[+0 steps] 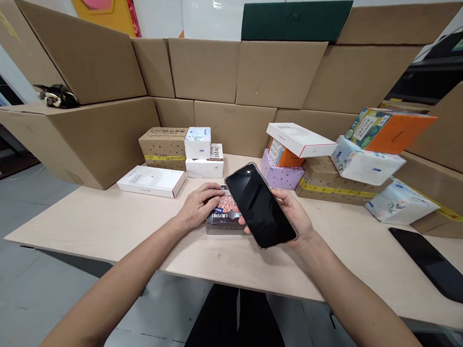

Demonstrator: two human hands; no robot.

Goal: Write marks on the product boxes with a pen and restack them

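Observation:
My right hand grips a smartphone in a clear case, its dark screen facing me. The phone is tilted and held above the table, its lower end nearer to me. Behind and partly under it, a dark food box with a round picture and white lettering lies on the table; the phone and my fingers hide its right part. My left hand rests at the left side of this box, its fingers stretched over the top edge.
A flat white box lies at left on the table. Stacked small boxes stand behind it. At right are more piled boxes, tissue packs and a black flat slab. Large cardboard boxes wall the back.

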